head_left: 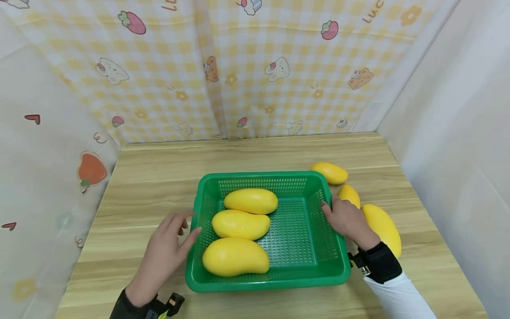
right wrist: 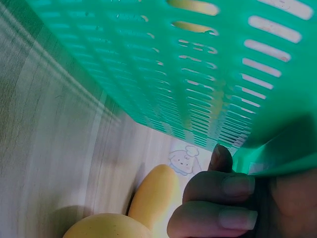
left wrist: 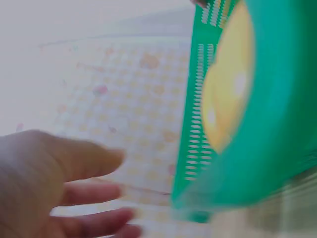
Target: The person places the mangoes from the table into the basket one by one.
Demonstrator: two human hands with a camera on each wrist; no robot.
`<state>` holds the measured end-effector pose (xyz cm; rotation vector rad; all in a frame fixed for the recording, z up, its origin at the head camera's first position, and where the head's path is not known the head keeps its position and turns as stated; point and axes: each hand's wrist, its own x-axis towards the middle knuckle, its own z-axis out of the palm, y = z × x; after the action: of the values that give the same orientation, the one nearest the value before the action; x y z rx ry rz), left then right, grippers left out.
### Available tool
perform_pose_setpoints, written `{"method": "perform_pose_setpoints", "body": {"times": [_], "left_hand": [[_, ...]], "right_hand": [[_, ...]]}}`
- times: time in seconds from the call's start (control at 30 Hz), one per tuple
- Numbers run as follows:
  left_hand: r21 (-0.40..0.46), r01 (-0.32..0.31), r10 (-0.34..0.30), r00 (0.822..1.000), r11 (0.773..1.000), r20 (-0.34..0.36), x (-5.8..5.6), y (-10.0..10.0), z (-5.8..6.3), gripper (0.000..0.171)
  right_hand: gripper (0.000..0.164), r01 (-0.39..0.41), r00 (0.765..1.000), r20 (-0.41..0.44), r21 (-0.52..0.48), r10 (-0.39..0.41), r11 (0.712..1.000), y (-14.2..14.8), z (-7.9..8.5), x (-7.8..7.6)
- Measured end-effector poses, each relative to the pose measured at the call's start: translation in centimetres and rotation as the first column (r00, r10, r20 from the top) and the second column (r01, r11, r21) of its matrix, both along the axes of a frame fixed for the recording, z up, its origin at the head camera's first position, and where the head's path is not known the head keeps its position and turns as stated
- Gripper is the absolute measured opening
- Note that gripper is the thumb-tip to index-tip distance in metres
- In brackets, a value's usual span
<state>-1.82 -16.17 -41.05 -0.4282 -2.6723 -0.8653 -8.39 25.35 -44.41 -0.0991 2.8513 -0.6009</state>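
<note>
A basket (head_left: 275,288) rests on a tabletop (head_left: 159,177), with a cloth (head_left: 247,102) behind at twelve o'clock. Inside the basket, mangoes (head_left: 241,225) lie at eight, nine and eleven o'clock. Outside it, others sit toward two (head_left: 330,173), two (head_left: 349,194) and three (head_left: 383,229). Left hand (head_left: 165,248): beside the basket, nine o'clock. Right hand (head_left: 347,219): on its edge, near three.

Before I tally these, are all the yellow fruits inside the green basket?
No, three yellow fruits lie on the table beside the green basket.
</note>
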Motion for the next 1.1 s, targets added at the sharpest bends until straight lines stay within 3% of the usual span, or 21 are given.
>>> {"method": "perform_pose_setpoints", "body": {"times": [0.13, 0.23, 0.37, 0.53, 0.7, 0.8, 1.0, 1.1], "left_hand": [[0.175, -0.108, 0.093, 0.991, 0.979, 0.091, -1.2, -0.3, -1.3, 0.034], [0.235, -0.166, 0.125, 0.976, 0.958, 0.180, -1.8, -0.3, -2.4, 0.038], [0.265, -0.203, 0.126, 0.952, 0.943, 0.280, -2.1, -0.2, -3.6, 0.044], [0.291, -0.201, 0.087, 0.929, 0.935, 0.361, -1.8, 0.5, -4.6, 0.054], [0.325, -0.186, 0.051, 0.923, 0.927, 0.382, -1.5, 0.8, -5.1, 0.066], [0.330, -0.197, 0.045, 0.908, 0.923, 0.417, -1.5, 0.9, -5.0, 0.068], [0.302, -0.265, 0.099, 0.877, 0.916, 0.469, -1.4, 1.1, -4.3, 0.068], [0.311, -0.272, 0.096, 0.871, 0.911, 0.482, -1.6, 1.3, -4.3, 0.068]], "right_hand": [[0.041, 0.008, 1.000, 0.012, 0.008, -0.008, 1.000, 0.1, 0.1, -0.1], [0.042, 0.013, 1.000, 0.023, 0.009, -0.013, 1.000, 0.0, 0.0, -0.2], [0.041, 0.006, 1.000, 0.012, 0.021, -0.006, 1.000, -0.1, 0.0, -0.3], [0.037, -0.004, 1.000, -0.001, 0.039, 0.004, 0.999, -0.2, 0.0, -0.1], [0.038, -0.001, 1.000, -0.004, 0.036, 0.002, 0.999, -0.3, 0.1, 0.1], [0.038, -0.003, 1.000, -0.008, 0.044, 0.004, 0.999, -0.1, 0.2, 0.2], [0.047, -0.038, 0.999, 0.017, 0.029, 0.038, 0.999, 0.4, 0.8, -0.2], [0.050, -0.061, 0.997, -0.036, 0.003, 0.062, 0.998, 1.5, 1.6, -0.7]]}}
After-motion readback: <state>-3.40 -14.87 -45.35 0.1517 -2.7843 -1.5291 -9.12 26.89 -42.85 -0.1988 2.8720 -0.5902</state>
